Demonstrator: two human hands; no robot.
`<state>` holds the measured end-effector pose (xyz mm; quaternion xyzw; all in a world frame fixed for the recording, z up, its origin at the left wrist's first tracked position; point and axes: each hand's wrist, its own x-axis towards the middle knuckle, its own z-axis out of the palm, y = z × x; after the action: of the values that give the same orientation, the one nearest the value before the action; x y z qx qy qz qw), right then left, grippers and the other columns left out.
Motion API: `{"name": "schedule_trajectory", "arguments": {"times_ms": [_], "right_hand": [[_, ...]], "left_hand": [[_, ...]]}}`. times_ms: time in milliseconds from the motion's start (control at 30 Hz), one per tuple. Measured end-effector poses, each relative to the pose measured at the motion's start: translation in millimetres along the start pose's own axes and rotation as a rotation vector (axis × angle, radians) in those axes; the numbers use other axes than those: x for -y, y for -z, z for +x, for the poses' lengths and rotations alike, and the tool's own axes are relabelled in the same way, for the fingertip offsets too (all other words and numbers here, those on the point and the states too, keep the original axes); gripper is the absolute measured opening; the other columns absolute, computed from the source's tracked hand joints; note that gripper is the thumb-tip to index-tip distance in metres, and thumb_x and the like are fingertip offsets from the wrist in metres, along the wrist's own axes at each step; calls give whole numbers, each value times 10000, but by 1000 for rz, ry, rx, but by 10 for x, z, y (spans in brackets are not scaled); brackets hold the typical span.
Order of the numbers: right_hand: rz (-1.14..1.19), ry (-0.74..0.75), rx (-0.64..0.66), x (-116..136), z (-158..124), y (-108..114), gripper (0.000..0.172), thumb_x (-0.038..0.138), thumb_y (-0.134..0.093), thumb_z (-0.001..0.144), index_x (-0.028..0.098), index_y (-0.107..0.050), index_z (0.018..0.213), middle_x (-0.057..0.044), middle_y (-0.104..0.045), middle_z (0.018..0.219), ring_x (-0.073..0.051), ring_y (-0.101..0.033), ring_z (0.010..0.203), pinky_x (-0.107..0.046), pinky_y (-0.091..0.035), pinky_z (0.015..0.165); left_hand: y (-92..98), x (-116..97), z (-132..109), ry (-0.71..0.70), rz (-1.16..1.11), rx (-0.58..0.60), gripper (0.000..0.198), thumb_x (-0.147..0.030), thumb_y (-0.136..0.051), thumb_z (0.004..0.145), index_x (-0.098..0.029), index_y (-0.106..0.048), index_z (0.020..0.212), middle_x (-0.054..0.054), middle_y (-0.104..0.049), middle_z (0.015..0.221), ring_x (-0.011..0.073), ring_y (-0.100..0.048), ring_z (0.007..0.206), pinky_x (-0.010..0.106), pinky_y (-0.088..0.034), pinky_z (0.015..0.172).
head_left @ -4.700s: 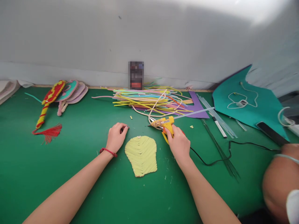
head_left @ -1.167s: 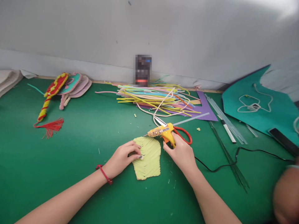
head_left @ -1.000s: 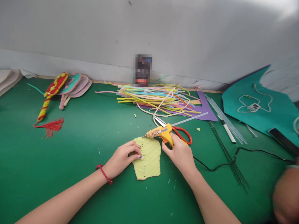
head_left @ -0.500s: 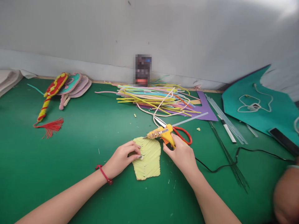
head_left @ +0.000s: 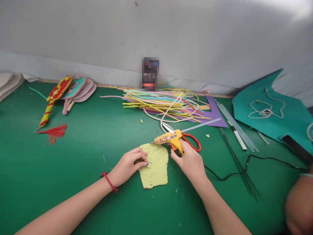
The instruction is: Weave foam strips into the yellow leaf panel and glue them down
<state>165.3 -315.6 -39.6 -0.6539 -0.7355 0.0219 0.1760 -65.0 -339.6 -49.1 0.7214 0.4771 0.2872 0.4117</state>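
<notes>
Pinching a small pale scrap [head_left: 148,165] with the fingertips of the left hand [head_left: 129,165] in a narrow grip, reaching over the lime-green herringbone panel [head_left: 157,171] from 9 o'clock. Wearing a red cord bracelet [head_left: 109,182] on that wrist. Holding a yellow hot-glue gun [head_left: 175,139] in the right hand [head_left: 192,160], at the panel's 3 o'clock, with fingers curled around the handle; cannot tell how far the trigger is squeezed. Aiming the nozzle toward 8 or 9 o'clock, right at the panel's 12 o'clock edge; cannot tell touching from hovering there. Seen jutting from the gun's rear, between 2 and 3 o'clock: a translucent glue stick [head_left: 202,124].

Taking the panel as the dial's centre, lying flat on the green tabletop [head_left: 105,209] between both hands: at 1 o'clock, partly behind the gun, red-handled scissors [head_left: 194,136]; at 12, a heap of coloured chenille stems [head_left: 156,103] before an upright pixelated device [head_left: 150,74]; at 2, a purple sheet [head_left: 217,119], spare glue sticks [head_left: 241,129] and a teal sheet [head_left: 244,101] farther out; between 2 and 3, a capped marker [head_left: 239,139]; at 3, thin green wires [head_left: 236,158] crossed by a black cord [head_left: 221,179]; at 10, a red-and-yellow fan [head_left: 60,89] near stacked pink-edged fans [head_left: 79,88]; between 9 and 10, a red tassel [head_left: 55,132]
</notes>
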Motion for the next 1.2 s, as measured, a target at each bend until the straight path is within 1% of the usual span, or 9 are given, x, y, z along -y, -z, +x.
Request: {"name": "schedule_trajectory", "arguments": {"times_ms": [233,467,633,967,1200], "right_hand": [[2,2,24,0,-3,3,327,344,-476,782,203,-570,1062,-23,-651,793,-140,-586,604,-221,-361,506],[9,14,27,-1,-1,4,335,343,-455,785,187,-576,1056,-49,-656,793,-148,-575,569,-228,-358,490],[18,7,32,-3,1,-10,350,339,-472,777,193,-562,1082,-42,-660,838,-156,-597,632,-229,-373,514],[17,25,24,31,-2,-8,365,342,-465,780,178,-569,1088,-56,-665,869,-168,-605,658,-238,-398,527],[-11,21,14,-10,-12,-1,351,340,-489,771,184,-579,1072,-45,-666,845,-154,-598,625,-230,-379,506]], "left_hand": [[-2,-9,4,0,7,-4,114,-205,-562,808,-197,-613,706,32,-611,883,174,-588,927,282,-475,784],[-1,3,-7,-16,5,-9,116,-215,-557,814,-199,-612,713,38,-609,886,178,-586,926,289,-478,782],[-1,1,-1,-9,12,-6,114,-204,-557,813,-198,-607,710,34,-607,890,170,-587,919,277,-473,783],[-2,11,-17,-10,28,0,102,-193,-563,814,-196,-603,721,33,-603,917,162,-579,931,269,-459,800],[-3,22,-1,-26,32,-5,117,-221,-552,823,-194,-605,722,34,-604,899,167,-581,926,275,-470,790]]}}
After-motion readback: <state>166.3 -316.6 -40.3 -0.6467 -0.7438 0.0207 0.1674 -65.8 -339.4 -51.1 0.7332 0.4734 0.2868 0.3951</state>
